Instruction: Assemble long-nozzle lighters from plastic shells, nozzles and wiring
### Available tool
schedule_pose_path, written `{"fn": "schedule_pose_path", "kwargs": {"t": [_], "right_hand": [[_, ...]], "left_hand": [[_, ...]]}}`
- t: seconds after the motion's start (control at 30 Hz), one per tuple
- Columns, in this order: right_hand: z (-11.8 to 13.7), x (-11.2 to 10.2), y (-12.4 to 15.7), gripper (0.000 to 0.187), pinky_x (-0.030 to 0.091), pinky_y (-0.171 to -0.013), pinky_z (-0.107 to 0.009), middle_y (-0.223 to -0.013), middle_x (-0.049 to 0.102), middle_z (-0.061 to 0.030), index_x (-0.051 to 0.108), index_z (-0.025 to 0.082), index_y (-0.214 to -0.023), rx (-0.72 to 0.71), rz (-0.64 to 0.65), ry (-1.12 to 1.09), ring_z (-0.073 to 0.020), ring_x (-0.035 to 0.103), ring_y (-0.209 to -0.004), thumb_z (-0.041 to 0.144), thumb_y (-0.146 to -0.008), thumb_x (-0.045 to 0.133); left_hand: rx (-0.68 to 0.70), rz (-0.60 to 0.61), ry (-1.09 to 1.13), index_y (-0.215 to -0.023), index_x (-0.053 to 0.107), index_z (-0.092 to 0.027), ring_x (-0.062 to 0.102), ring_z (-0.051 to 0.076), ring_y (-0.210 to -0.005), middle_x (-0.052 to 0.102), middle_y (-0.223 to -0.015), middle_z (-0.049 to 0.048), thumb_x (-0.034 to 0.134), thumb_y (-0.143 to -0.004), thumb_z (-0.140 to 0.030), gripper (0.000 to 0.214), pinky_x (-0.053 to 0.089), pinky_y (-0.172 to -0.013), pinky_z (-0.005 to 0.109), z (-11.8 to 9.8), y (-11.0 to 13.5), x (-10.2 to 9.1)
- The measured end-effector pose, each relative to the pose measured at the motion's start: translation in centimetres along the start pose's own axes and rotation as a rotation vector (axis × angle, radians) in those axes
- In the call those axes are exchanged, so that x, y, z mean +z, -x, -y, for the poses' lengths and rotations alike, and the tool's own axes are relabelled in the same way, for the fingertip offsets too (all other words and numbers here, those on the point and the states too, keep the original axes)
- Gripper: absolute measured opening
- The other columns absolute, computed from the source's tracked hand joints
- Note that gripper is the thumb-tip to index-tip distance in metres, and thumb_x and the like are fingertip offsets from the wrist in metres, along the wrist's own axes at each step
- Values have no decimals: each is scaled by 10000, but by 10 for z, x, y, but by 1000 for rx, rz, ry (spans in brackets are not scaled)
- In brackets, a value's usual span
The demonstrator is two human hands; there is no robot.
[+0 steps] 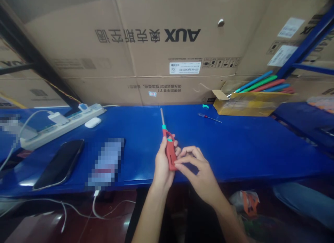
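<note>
A red long-necked lighter (pixel 171 154) with green parts and a metal tube stands tilted upward above the blue table, its tube pointing away from me. My left hand (pixel 162 161) is wrapped round its handle from the left and behind. At the handle's lower right edge, my right hand (pixel 199 166) has thumb and forefinger pinched together, their tips against or right beside the red casing. Whatever lies between those fingertips is too small or hidden to make out. A dark slot shows along the handle's face.
A thin screwdriver (pixel 210 117) and a small green piece (pixel 205 106) lie behind, near a yellow box (pixel 245 105) of colored-handled tools. To the left are two phones, one a black phone (pixel 58 163), a white earphone case (pixel 93 122) and a power strip (pixel 65 126). Cardboard (pixel 146 62) walls the back.
</note>
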State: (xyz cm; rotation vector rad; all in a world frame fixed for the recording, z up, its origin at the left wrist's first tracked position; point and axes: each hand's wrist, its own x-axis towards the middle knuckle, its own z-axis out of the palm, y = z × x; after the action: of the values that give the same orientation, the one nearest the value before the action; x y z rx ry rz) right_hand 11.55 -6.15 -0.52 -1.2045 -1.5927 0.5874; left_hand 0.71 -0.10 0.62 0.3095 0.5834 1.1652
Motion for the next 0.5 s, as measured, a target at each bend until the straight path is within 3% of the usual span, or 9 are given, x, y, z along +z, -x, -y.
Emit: {"fn": "schedule_pose_path", "kwargs": {"t": [0.17,0.5], "right_hand": [[-4,0,6,163,521,-892,-351,-1074,655,-44,774,285,-997,-134,-9,97,-198,596,-1049,183,-942,660],[-16,8,12,329,556,-869,-382,-1072,692,-75,701,250,-1231,-404,-74,292,-219,594,-1034,114,-936,651]], "left_hand": [[72,-19,67,-1050,607,-125,426,85,-525,530,-764,10,464,-1029,-378,291,386,-480,207,0,0,0],[57,-48,100,-985,585,-128,396,74,-508,505,-750,2,440,-1040,-390,305,357,-453,197,0,-1,0]]}}
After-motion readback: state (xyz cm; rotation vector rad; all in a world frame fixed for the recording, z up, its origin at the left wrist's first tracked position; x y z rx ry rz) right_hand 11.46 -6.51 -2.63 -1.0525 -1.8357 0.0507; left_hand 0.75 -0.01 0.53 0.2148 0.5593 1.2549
